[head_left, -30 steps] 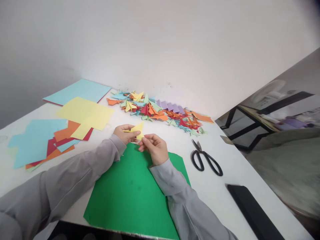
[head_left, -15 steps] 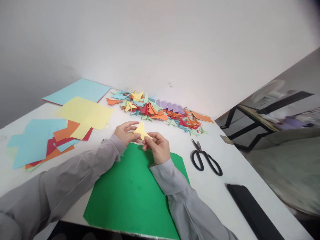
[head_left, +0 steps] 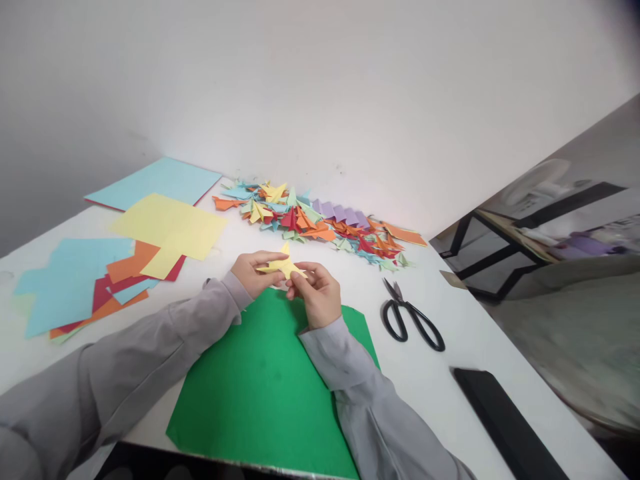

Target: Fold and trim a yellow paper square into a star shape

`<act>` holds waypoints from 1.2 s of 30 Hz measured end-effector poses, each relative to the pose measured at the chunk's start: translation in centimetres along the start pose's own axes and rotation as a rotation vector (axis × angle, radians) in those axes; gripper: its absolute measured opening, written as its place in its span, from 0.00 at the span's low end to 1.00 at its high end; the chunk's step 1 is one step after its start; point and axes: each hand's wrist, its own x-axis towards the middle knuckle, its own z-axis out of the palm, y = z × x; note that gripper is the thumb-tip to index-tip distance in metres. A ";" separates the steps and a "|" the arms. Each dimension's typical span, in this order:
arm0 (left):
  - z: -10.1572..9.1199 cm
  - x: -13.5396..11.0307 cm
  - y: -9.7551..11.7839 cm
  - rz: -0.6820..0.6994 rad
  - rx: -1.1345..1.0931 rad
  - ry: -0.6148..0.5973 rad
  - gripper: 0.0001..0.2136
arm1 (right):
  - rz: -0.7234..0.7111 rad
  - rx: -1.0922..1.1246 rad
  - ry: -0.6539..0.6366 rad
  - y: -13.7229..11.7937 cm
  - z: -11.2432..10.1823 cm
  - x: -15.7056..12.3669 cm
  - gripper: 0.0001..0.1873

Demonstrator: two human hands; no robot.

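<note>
A small folded yellow paper crane (head_left: 283, 266) with pointed tips is held up between my hands. My left hand (head_left: 255, 272) grips its left side, fingers over the top edge. My right hand (head_left: 317, 293) pinches its lower right part between thumb and fingers. Both hands hover above the far edge of a green board (head_left: 265, 387) lying on the white table. Behind them, near the wall, spreads a heap of folded paper pieces (head_left: 305, 223) in yellow, red, orange, blue, green and purple.
Black-handled scissors (head_left: 400, 313) lie on the right with blades pointing away. A long black case (head_left: 505, 420) rests nearer the right edge. Cut coloured papers (head_left: 75, 280), a yellow sheet (head_left: 175, 223) and a blue sheet (head_left: 155, 181) lie on the left.
My left fingers have come down and closed over the yellow crane's left side, and its left point now shows more. My right hand keeps nearly the same place.
</note>
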 end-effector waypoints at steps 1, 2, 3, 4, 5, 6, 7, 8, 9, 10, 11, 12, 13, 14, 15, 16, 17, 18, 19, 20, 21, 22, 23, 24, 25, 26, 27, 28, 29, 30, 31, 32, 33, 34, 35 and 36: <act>0.0 0.0 0.0 -0.019 0.014 0.007 0.20 | -0.006 -0.001 -0.007 0.0 0.0 0.0 0.11; 0.1 -0.1 0.1 -0.039 0.024 0.012 0.21 | -0.010 -0.002 -0.012 0.0 0.0 0.0 0.11; 0.1 -0.1 0.1 -0.056 0.030 0.015 0.22 | -0.014 -0.004 -0.017 0.0 0.0 0.0 0.11; 0.2 -0.1 0.2 -0.071 0.033 0.018 0.21 | -0.016 -0.005 -0.020 0.0 0.0 0.0 0.11; 0.2 -0.1 0.2 -0.082 0.033 0.022 0.20 | -0.018 -0.007 -0.022 0.0 0.0 -0.1 0.11; 0.2 -0.1 0.3 -0.091 0.031 0.026 0.19 | -0.018 -0.008 -0.025 0.0 0.0 -0.1 0.11; 0.2 -0.1 0.3 -0.098 0.028 0.030 0.18 | -0.018 -0.008 -0.027 0.0 0.0 -0.1 0.11; 0.1 -0.1 0.3 -0.102 0.022 0.031 0.17 | -0.018 -0.006 -0.030 0.1 0.0 -0.1 0.11; 0.1 -0.1 0.2 -0.106 0.016 0.031 0.17 | -0.018 -0.004 -0.031 0.1 0.0 -0.1 0.11; 0.1 -0.1 0.2 -0.110 0.009 0.029 0.17 | -0.019 -0.003 -0.032 0.1 0.0 0.0 0.11; 0.0 0.0 0.1 -0.114 0.001 0.026 0.18 | -0.020 0.000 -0.033 0.1 -0.1 0.0 0.11; 0.0 0.0 0.0 -0.120 -0.007 0.023 0.18 | -0.021 0.002 -0.034 0.1 -0.1 0.0 0.11; -0.1 0.1 -0.1 -0.125 -0.014 0.021 0.18 | -0.020 0.006 -0.035 0.1 -0.1 0.0 0.11; -0.1 0.1 -0.1 -0.132 -0.022 0.021 0.18 | -0.018 0.009 -0.038 0.0 -0.1 0.0 0.11; -0.1 0.1 -0.2 -0.141 -0.033 0.020 0.18 | -0.015 0.013 -0.041 0.0 -0.1 0.0 0.11; -0.2 0.1 -0.2 -0.153 -0.047 0.021 0.18 | -0.011 0.017 -0.043 0.0 -0.1 -0.1 0.11; -0.2 0.2 -0.2 -0.166 -0.062 0.022 0.18 | -0.007 0.021 -0.045 0.0 -0.1 -0.1 0.10; -0.2 0.2 -0.3 -0.179 -0.080 0.023 0.18 | -0.001 0.025 -0.047 0.0 -0.1 -0.1 0.10; -0.3 0.2 -0.3 -0.192 -0.101 0.022 0.18 | 0.006 0.031 -0.049 0.0 -0.1 -0.1 0.10; -0.3 0.3 -0.4 -0.205 -0.124 0.019 0.18 | 0.013 0.037 -0.050 0.0 -0.1 -0.1 0.10; -0.3 0.3 -0.4 -0.218 -0.146 0.017 0.18 | 0.021 0.043 -0.052 0.0 -0.1 -0.1 0.09; -0.3 0.3 -0.5 -0.231 -0.168 0.014 0.18 | 0.028 0.048 -0.055 0.0 -0.2 -0.1 0.09; -0.3 0.4 -0.6 -0.246 -0.188 0.011 0.19 | 0.034 0.051 -0.058 0.0 -0.2 -0.1 0.09; -0.2 0.4 -0.6 -0.260 -0.203 0.011 0.19 | 0.037 0.053 -0.062 0.0 -0.2 -0.1 0.09; -0.2 0.4 -0.7 -0.271 -0.212 0.011 0.19 | 0.038 0.055 -0.066 0.0 -0.2 -0.1 0.09; -0.2 0.5 -0.7 -0.278 -0.216 0.014 0.19 | 0.039 0.055 -0.071 0.0 -0.2 -0.1 0.09; -0.2 0.5 -0.8 -0.280 -0.215 0.016 0.19 | 0.039 0.054 -0.078 0.0 -0.2 -0.1 0.09; -0.1 0.5 -0.8 -0.278 -0.211 0.017 0.19 | 0.040 0.052 -0.085 0.0 -0.2 -0.1 0.09; -0.1 0.5 -0.8 -0.271 -0.204 0.018 0.19 | 0.042 0.048 -0.093 0.0 -0.1 -0.1 0.10; -0.2 0.5 -0.9 -0.263 -0.194 0.018 0.19 | 0.046 0.043 -0.101 0.0 -0.1 -0.1 0.11; -0.2 0.5 -0.8 -0.253 -0.180 0.020 0.18 | 0.051 0.038 -0.107 0.0 -0.1 -0.1 0.11; -0.2 0.5 -0.8 -0.244 -0.164 0.023 0.18 | 0.055 0.033 -0.110 0.0 -0.1 -0.1 0.12; -0.2 0.5 -0.8 -0.236 -0.147 0.027 0.18 | 0.060 0.030 -0.113 -0.1 -0.1 -0.1 0.12; -0.2 0.4 -0.7 -0.232 -0.131 0.031 0.17 | 0.062 0.027 -0.112 -0.1 -0.1 -0.1 0.11; -0.2 0.4 -0.6 -0.232 -0.120 0.035 0.17 | 0.064 0.025 -0.110 -0.1 0.0 -0.1 0.11; -0.2 0.3 -0.5 -0.234 -0.116 0.039 0.17 | 0.064 0.025 -0.108 -0.1 0.0 -0.2 0.11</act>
